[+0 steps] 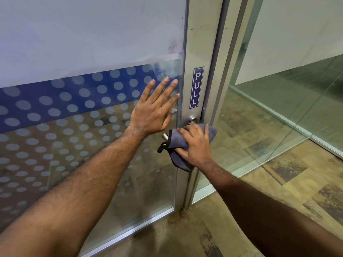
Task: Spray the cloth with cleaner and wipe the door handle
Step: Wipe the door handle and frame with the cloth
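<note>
My right hand grips a grey-purple cloth with a black edge, wrapped around the metal door handle. Only the handle's left end and its round base on the door frame show; the rest is under the cloth. My left hand lies flat on the glass door, fingers spread, just left of the handle. No spray bottle is in view.
A blue PULL sign sits on the aluminium door frame above the handle. The glass carries frosted film and a dotted pattern. To the right stand fixed glass partitions over patterned carpet.
</note>
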{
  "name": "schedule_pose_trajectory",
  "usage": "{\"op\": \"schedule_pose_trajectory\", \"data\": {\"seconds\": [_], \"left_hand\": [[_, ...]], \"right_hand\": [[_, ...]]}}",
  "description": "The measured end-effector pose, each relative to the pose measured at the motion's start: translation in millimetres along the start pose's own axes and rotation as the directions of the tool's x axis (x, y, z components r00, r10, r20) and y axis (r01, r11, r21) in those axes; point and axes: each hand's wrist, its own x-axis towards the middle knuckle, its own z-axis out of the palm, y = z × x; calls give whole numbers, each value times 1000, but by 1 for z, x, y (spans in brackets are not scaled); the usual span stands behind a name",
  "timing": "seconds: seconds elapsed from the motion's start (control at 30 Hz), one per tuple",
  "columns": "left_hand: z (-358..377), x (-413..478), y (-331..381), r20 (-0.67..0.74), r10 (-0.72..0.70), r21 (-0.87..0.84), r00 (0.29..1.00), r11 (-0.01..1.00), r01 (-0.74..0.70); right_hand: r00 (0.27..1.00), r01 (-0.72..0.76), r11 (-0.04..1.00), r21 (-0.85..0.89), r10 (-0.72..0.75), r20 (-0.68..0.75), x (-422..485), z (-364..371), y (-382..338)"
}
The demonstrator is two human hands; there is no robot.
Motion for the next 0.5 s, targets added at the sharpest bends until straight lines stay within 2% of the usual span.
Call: {"op": "schedule_pose_trajectory", "data": {"seconds": [0.1,0.17,0.37,0.5], "left_hand": [[1,-1,1,-16,-5,0,1000,1000,5],[4,-1,4,-27,-4,-11,1000,1000,4],[7,-4,-1,-30,-21,-4,999,1000,21],[8,-3,1,-22,-20,-6,1000,1000,20]], "right_hand": [[985,-174,982,73,175,-1,-5,4,-20],[975,-224,974,27,224,5,-6,6,-31],[982,-182,980,-86,186,34,-9,15,-57],[993,-110,985,-130,105,-44,-18,26,-71]]}}
